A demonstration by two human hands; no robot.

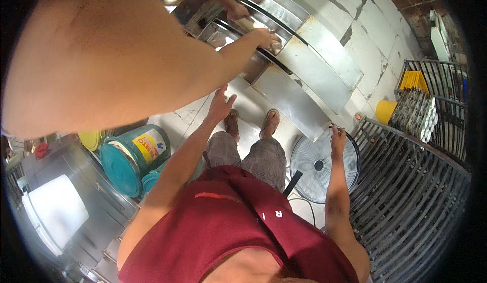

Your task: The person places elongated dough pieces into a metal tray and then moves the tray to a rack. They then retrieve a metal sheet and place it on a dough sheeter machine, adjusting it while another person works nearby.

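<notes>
My left hand (220, 105) hangs in the air with its fingers apart and nothing in it, just under a co-worker's arm (179, 69). Over to the right, my right hand (337, 142) is raised in front of the floor fan (319, 184). Its fingertips are close to the end corner of the nearest metal sheet (291, 100); whether they touch cannot be told. That sheet partly covers a long metal trough (255, 68). Beyond lie a middle sheet (315, 71) and a far sheet (335, 49) on similar troughs. A co-worker's hand (266, 39) reaches to the middle trough, holding something unclear.
Dark metal racks (411, 191) stand along the right, with a yellow bucket (385, 111) and a yellow crate (412, 80) behind. At the left are a green drum (120, 168) and a white bucket (62, 210) on a metal surface. A cable (312, 210) runs beside the fan.
</notes>
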